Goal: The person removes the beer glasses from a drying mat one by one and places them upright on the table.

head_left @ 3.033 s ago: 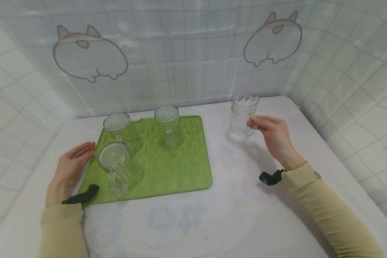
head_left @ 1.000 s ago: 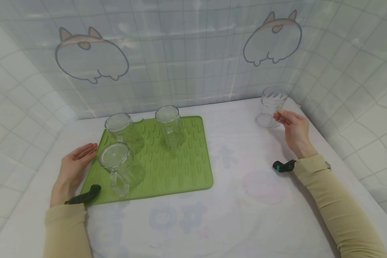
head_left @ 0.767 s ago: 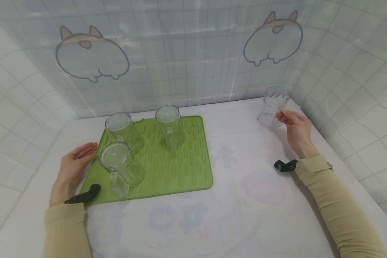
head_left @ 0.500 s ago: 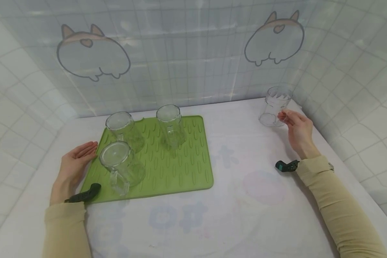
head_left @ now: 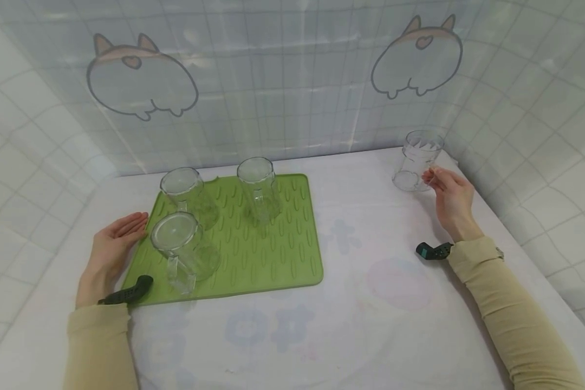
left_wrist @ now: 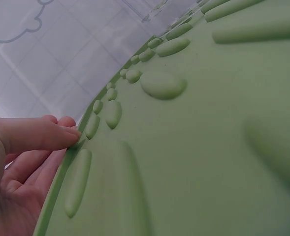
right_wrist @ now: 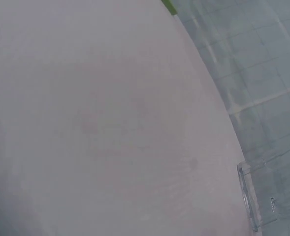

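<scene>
My right hand (head_left: 450,197) pinches the handle of a clear glass mug (head_left: 416,157) at the back right of the table, off the mat. Only the edge of that mug shows at the lower right of the right wrist view. On the green ribbed mat (head_left: 253,260) are three more clear glass mugs: a back left mug (head_left: 182,187), a front left mug (head_left: 177,238) and a back middle mug (head_left: 257,181). Along the mat's left edge lies my left hand (head_left: 112,244), fingers straight; in the left wrist view its thumb (left_wrist: 46,133) touches the raised rim.
A white printed cloth (head_left: 361,325) covers the table. Tiled-pattern sheeting (head_left: 283,97) rises behind and at both sides, close behind the mug in my right hand. Each wrist carries a dark camera, the left camera (head_left: 131,291) overlapping the mat's front left corner in the head view.
Over three seconds my right hand carried its mug rightward and slightly back, away from the mat; in the last half second it barely moved. My left hand and the mat's mugs stayed put.
</scene>
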The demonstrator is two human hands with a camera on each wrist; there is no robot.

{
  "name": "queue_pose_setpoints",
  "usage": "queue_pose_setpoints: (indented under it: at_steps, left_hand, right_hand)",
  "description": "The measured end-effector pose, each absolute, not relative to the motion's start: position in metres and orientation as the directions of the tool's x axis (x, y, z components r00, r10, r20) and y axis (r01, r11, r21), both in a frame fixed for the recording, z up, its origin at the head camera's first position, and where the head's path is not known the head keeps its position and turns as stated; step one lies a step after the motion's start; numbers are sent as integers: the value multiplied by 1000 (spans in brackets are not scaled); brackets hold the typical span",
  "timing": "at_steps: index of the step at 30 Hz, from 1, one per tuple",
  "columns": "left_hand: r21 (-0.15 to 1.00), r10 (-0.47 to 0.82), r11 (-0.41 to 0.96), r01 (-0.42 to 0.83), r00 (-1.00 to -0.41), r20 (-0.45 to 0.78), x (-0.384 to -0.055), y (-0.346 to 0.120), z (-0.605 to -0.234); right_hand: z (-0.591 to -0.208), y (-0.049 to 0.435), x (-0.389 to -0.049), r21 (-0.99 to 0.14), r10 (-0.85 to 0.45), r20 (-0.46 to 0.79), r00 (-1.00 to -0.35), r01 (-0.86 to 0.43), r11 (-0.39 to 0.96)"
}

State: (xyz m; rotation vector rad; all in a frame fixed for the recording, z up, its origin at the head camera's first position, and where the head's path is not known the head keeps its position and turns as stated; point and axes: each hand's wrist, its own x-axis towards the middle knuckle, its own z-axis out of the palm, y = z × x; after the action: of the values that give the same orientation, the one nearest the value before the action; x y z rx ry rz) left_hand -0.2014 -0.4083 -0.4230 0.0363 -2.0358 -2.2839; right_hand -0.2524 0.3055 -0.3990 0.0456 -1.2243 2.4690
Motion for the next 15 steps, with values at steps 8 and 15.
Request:
queue_pose_setpoints:
  at_steps: [8,15]
  left_hand:
    - [997,-86,-68,25,-996,19,-201,-408,-420]
    - [997,-97,-81,17,-995,9,-202,-408,-421]
  right_hand:
    - [-400,304,-253,-738,342,179,-922,-356,-574]
    - [-401,300,-253,-713,406,144,-902,-379,-590]
